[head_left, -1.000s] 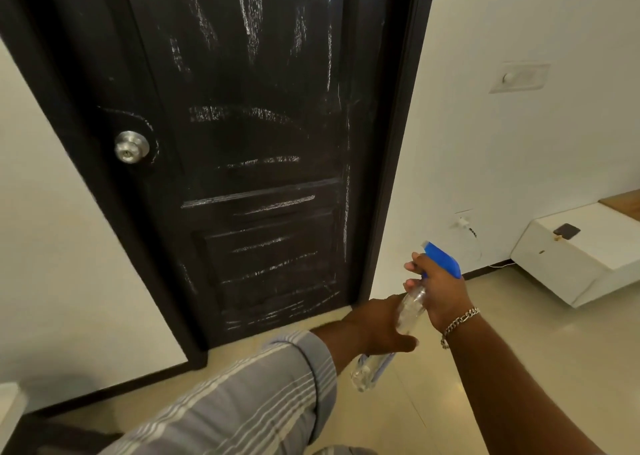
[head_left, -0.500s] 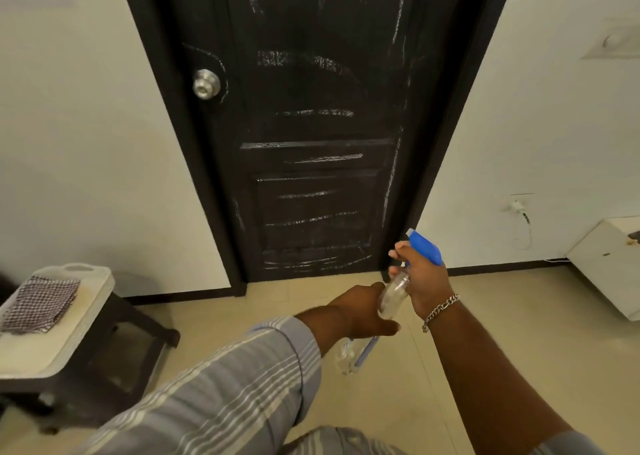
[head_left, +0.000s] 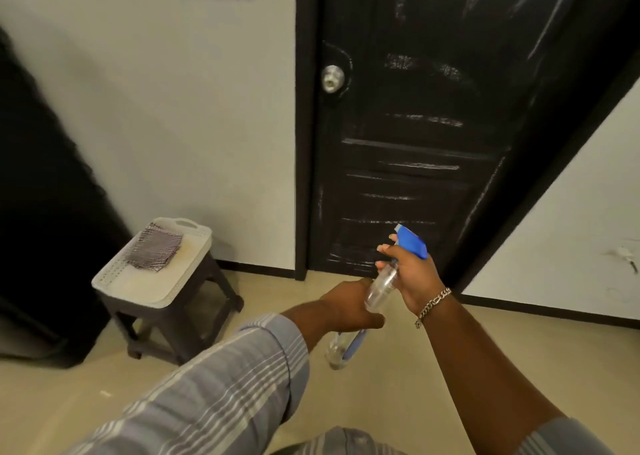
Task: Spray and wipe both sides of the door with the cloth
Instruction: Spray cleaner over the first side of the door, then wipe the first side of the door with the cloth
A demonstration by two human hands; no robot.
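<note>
Both hands (head_left: 412, 274) grip a clear, blue-capped spray bottle (head_left: 381, 283).

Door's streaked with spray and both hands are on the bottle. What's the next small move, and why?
Probably free the left hand from the spray bottle and reach left for the checked cloth on the tray atop the stool. The door already shows pale streaks across its panels, and neither hand holds anything to wipe with; the right hand can keep the bottle.
</note>
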